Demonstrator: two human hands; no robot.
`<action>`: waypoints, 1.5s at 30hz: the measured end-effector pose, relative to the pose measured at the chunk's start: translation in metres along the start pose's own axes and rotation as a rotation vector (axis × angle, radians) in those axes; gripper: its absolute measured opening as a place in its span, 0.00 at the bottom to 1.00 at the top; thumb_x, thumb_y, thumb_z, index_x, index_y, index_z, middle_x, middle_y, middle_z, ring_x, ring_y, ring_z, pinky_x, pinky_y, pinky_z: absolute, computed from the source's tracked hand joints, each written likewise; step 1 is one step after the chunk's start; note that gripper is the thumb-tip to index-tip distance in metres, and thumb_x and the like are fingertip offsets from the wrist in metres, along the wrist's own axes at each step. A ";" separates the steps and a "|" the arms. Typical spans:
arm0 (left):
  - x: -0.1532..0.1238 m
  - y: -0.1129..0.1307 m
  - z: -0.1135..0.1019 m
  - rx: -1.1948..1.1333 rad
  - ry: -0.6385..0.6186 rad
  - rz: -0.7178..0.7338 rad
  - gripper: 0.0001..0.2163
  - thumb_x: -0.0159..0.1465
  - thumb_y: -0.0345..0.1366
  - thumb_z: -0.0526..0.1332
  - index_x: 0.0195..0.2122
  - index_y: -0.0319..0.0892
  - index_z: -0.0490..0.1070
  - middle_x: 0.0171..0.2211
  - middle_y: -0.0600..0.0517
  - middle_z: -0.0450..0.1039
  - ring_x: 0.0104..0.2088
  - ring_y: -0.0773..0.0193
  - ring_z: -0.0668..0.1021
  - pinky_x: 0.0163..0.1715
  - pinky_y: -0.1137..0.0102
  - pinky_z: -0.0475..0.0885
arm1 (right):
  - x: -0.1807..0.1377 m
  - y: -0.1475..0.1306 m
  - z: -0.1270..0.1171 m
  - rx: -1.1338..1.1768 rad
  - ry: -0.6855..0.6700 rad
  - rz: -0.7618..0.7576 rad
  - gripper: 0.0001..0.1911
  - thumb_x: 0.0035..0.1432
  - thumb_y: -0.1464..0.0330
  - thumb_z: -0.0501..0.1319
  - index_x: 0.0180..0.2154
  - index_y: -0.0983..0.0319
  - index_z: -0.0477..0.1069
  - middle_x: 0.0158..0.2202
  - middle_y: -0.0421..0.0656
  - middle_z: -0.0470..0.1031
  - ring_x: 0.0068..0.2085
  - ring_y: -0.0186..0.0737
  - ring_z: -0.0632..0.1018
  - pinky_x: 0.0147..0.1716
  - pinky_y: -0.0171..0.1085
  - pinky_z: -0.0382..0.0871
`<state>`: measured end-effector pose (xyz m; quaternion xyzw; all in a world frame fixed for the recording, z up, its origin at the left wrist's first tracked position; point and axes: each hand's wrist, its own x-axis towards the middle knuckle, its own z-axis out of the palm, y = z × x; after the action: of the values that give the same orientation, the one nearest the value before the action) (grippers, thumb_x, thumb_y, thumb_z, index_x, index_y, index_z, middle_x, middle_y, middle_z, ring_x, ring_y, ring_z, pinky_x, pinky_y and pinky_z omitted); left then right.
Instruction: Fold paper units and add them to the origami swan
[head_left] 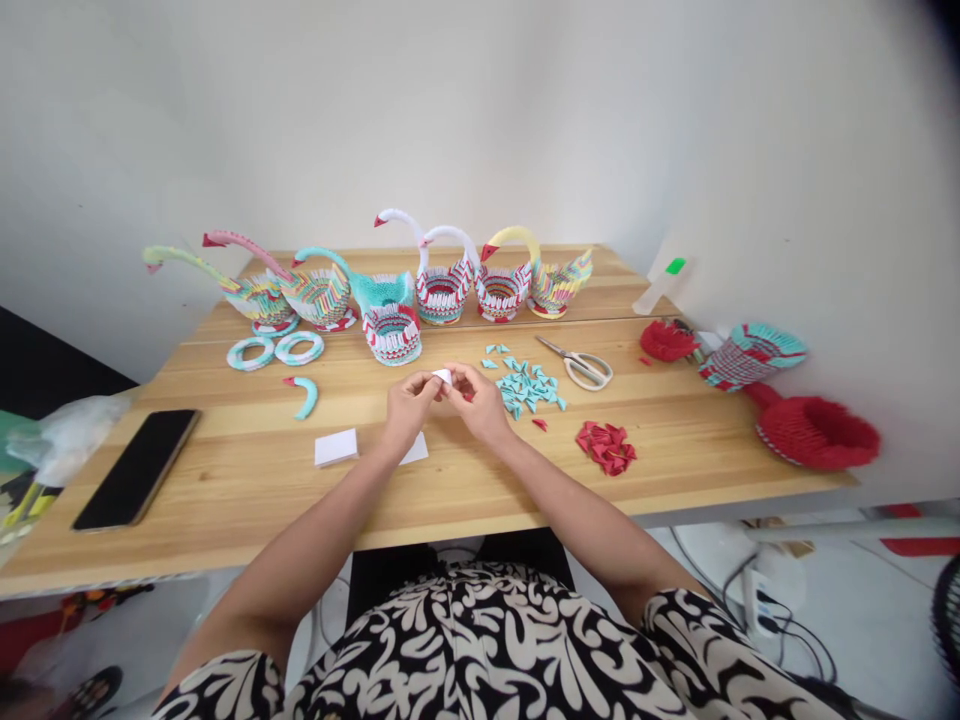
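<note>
Wooden table; fingers pinch folded white paper.

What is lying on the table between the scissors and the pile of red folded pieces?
In the head view, the table between the scissors and the red pile is bare wood; the turquoise pieces lie to the left.

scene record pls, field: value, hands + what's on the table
left hand: pinches one end of a small white paper piece
right hand: pinches the other end of it, above the wooden table
under hands: white paper slips
right of hands: teal folded pieces, red folded pieces, scissors
back row: paper swans
left: black phone, teal rings
far right: red paper basket
</note>
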<state>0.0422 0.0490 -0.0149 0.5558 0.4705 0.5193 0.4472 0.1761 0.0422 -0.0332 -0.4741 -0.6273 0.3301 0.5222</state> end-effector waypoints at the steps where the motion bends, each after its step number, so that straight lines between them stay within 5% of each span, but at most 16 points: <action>1: 0.001 0.000 -0.001 -0.007 0.007 -0.007 0.08 0.55 0.38 0.59 0.21 0.40 0.70 0.21 0.54 0.71 0.25 0.66 0.73 0.30 0.72 0.70 | 0.001 -0.001 -0.001 0.030 -0.024 0.019 0.18 0.56 0.63 0.61 0.48 0.59 0.72 0.36 0.42 0.75 0.36 0.37 0.75 0.37 0.35 0.70; 7: 0.002 -0.002 -0.002 0.066 -0.068 0.007 0.09 0.54 0.37 0.59 0.19 0.41 0.69 0.19 0.55 0.69 0.24 0.68 0.71 0.27 0.73 0.68 | 0.010 0.001 -0.015 0.264 -0.086 0.255 0.16 0.53 0.54 0.63 0.35 0.61 0.74 0.27 0.38 0.73 0.26 0.32 0.70 0.24 0.31 0.64; 14: 0.003 0.000 -0.002 0.048 -0.092 0.103 0.11 0.59 0.42 0.59 0.24 0.41 0.70 0.23 0.53 0.72 0.26 0.66 0.72 0.30 0.72 0.69 | 0.012 0.003 -0.015 0.338 -0.095 0.284 0.17 0.51 0.54 0.65 0.32 0.61 0.71 0.25 0.37 0.73 0.24 0.29 0.68 0.22 0.29 0.59; 45: 0.004 -0.009 -0.005 0.058 -0.135 0.145 0.11 0.59 0.42 0.59 0.26 0.41 0.69 0.23 0.54 0.70 0.26 0.67 0.71 0.29 0.73 0.66 | 0.006 -0.003 -0.015 0.157 -0.067 0.091 0.14 0.56 0.56 0.63 0.33 0.61 0.74 0.28 0.40 0.76 0.27 0.32 0.72 0.25 0.31 0.66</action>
<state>0.0366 0.0546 -0.0225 0.6348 0.4126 0.4980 0.4228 0.1902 0.0453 -0.0251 -0.4484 -0.5944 0.4173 0.5209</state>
